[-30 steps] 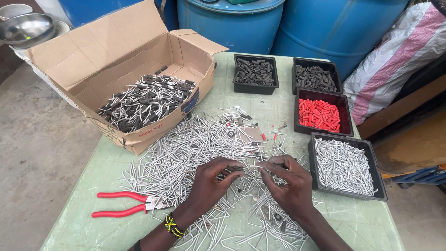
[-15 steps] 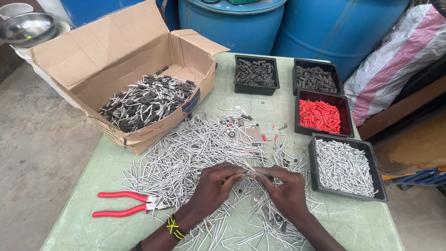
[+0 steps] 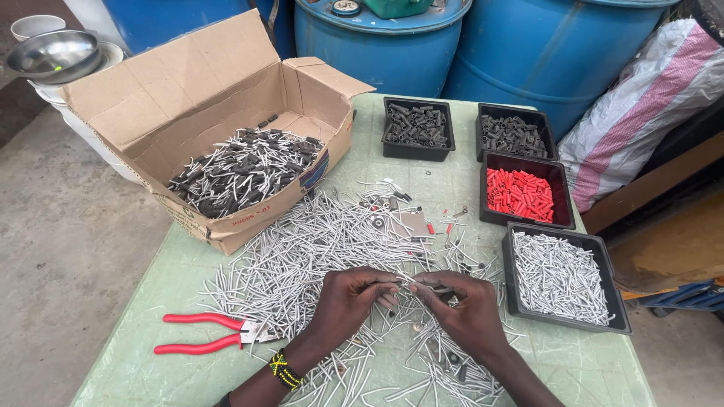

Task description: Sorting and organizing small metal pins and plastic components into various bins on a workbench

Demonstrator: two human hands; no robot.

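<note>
My left hand (image 3: 348, 300) and my right hand (image 3: 461, 307) meet fingertip to fingertip over a big heap of thin white-grey pins (image 3: 302, 249) on the green table (image 3: 151, 354). Together they pinch one thin pin with a dark sleeve (image 3: 407, 284), held level between them. A yellow-and-black beaded band sits on my left wrist. Red-handled pliers (image 3: 204, 334) lie on the table, left of my left hand.
An open cardboard box (image 3: 188, 98) of dark-tipped pins stands at the back left. Four black trays stand at the right: two with dark sleeves (image 3: 416, 126) (image 3: 513, 134), one with red sleeves (image 3: 522, 192), one with white pins (image 3: 562, 275). Blue barrels (image 3: 528, 45) stand behind.
My hands have drawn closer together and a little nearer to me, still working one pin between the fingertips. Nothing else on the table has moved.
</note>
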